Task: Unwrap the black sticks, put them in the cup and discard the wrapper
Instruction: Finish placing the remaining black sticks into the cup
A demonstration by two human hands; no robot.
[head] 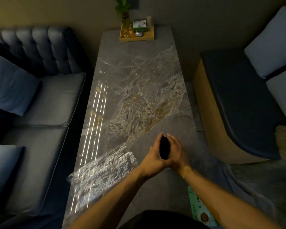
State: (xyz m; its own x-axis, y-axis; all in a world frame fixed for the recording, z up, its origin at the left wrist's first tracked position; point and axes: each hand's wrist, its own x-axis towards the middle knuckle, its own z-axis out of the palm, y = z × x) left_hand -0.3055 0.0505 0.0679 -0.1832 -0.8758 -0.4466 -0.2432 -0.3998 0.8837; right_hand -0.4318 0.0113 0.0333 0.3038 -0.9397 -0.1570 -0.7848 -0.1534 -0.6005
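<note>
Both hands (165, 151) together, clamped on black sticks (164, 148); clear wrapper (102, 169) flat on table (139, 71)

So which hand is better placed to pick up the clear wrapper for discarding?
Probably the left hand: the wrapper lies on the table on its side. Both hands clasp the black sticks, so the right hand could hold them alone.
</note>
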